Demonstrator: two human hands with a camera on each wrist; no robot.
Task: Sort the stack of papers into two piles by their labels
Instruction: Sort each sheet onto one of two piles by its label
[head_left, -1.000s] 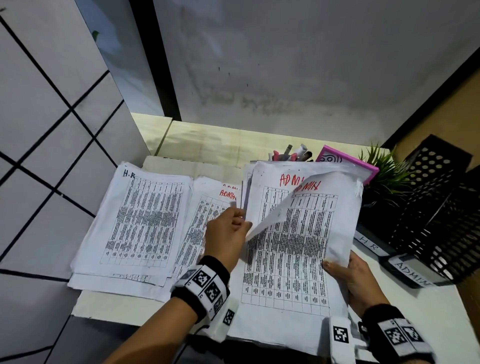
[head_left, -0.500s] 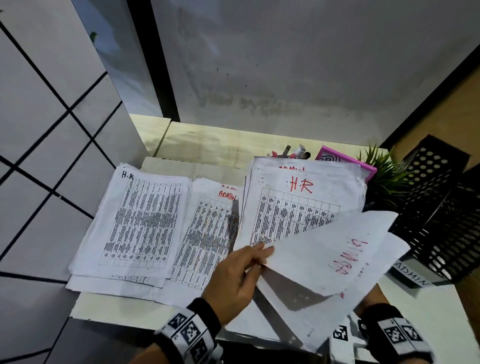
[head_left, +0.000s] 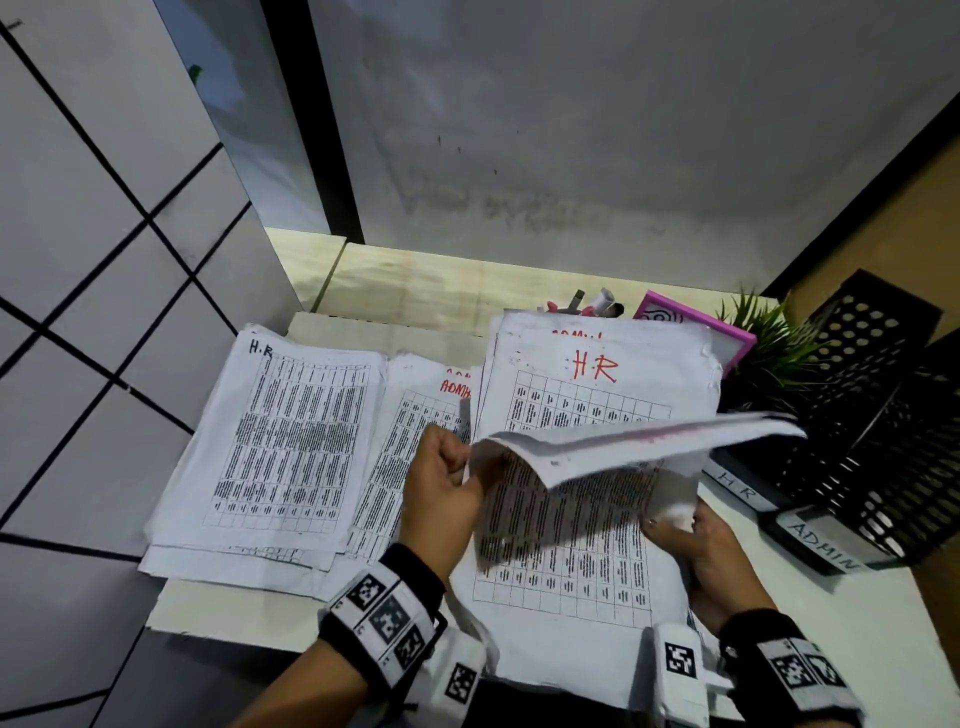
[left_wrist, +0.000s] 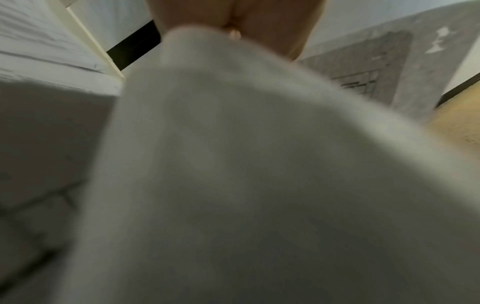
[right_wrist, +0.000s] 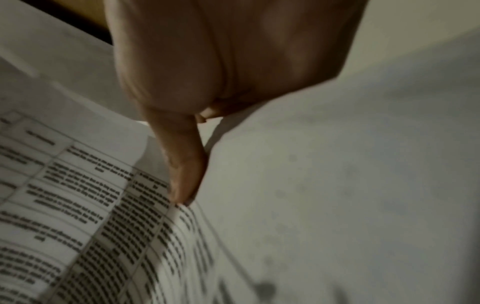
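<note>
Since a second ago: top ADMIN-marked white printed sheets (head_left: 623, 447) lifted off unsorted stack of thin white table-printed papers (head_left: 587, 519) at bench's near right; red "HR" page now exposed. Sheets appear bound for ADMIN pile (head_left: 415, 441) at mid-bench; HR pile (head_left: 280, 441) lies at left edge. Left hand (head_left: 441, 493) fingers curled, pinching lifted sheets' edge; right hand (head_left: 711, 556) fingers gripping their corner. Paper limp, curling, creased.

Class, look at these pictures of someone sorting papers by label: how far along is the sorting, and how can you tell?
Partly done. An HR pile and an ADMIN pile already lie at the left. In hand: the left hand and right hand hold lifted sheets above the unsorted stack. Left: that stack, whose top sheet reads HR, with an ADMIN sheet showing beneath.
</note>
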